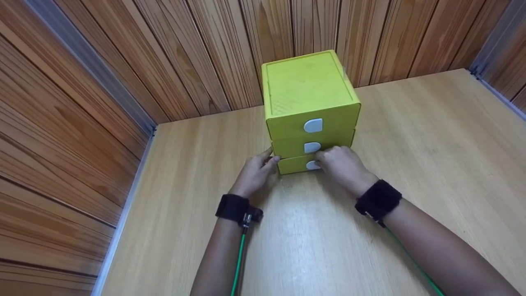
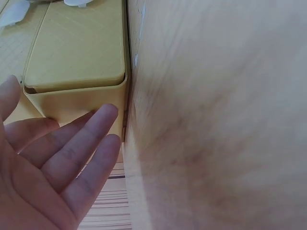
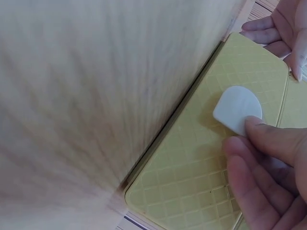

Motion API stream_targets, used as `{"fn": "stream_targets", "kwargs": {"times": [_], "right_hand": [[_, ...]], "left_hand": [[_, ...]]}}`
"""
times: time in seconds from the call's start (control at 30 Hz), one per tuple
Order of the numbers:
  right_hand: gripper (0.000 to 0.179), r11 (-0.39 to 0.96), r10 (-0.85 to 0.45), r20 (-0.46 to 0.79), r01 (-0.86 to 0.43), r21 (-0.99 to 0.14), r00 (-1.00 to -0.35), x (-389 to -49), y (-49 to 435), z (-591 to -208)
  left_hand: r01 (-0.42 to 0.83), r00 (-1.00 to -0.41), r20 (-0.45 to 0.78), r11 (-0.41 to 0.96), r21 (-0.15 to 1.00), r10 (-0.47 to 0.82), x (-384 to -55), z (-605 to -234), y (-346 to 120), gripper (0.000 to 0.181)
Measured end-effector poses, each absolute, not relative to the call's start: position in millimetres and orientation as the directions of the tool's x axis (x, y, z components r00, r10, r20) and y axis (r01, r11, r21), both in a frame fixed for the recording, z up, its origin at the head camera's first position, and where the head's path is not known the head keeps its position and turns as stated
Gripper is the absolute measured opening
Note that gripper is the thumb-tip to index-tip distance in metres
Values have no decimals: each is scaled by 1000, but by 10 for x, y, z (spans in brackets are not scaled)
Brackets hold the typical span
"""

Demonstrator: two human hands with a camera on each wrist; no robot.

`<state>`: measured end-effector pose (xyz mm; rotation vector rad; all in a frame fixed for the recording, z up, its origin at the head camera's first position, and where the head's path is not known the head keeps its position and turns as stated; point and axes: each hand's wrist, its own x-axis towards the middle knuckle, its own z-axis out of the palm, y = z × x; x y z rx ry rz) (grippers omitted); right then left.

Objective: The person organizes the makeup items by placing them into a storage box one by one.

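Observation:
A yellow three-drawer box (image 1: 308, 86) stands on the wooden table, each drawer front carrying a white rounded handle. My right hand (image 1: 344, 167) is at the lowest drawer (image 1: 292, 165). In the right wrist view its thumb and fingers pinch the edge of that drawer's white handle (image 3: 236, 108). My left hand (image 1: 254, 173) is at the box's lower left side. The left wrist view shows its fingers (image 2: 76, 153) extended loosely along the side wall of the casing (image 2: 72, 101), with the thumb near the front edge. The lowest drawer's front sits close to the casing's rim.
Wooden plank walls (image 1: 185, 61) rise behind the box and on the left. The light wooden table (image 1: 304, 242) extends around the box. Both wrists wear black bands (image 1: 379, 200), and green cables (image 1: 238, 263) run along the forearms.

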<state>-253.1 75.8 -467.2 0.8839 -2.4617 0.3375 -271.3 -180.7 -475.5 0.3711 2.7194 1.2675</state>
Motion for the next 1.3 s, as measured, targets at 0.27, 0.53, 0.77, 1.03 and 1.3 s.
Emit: {"fn": "stream_targets", "kwargs": {"times": [0.27,0.53,0.77,1.03,1.3], "right_hand": [[16,753,-508,565,-654,-76,-650,-2546,725,-4724],[14,715,-489,604,-686,-135,-629,-2507,734,-4776],[10,700,-461,621,-690,-185,-634,-2374,950,-4631],[5,707,-415,740,-699,-104,-529,-2144,1389,-4168],[13,826,-331,790,-563,-22,-516,-2027,1937,-4070]], "left_hand": [[172,-964,4,613,771,265,-2717,-4771,-1847,75],[168,-961,-4,596,785,277,-2711,-4799,-1880,75],[173,-961,-5,615,769,276,-2706,-4784,-1866,74],[192,-967,32,635,748,254,-2591,-4570,-1992,64],[274,-956,259,738,617,138,-2357,-4202,-2401,56]]}}
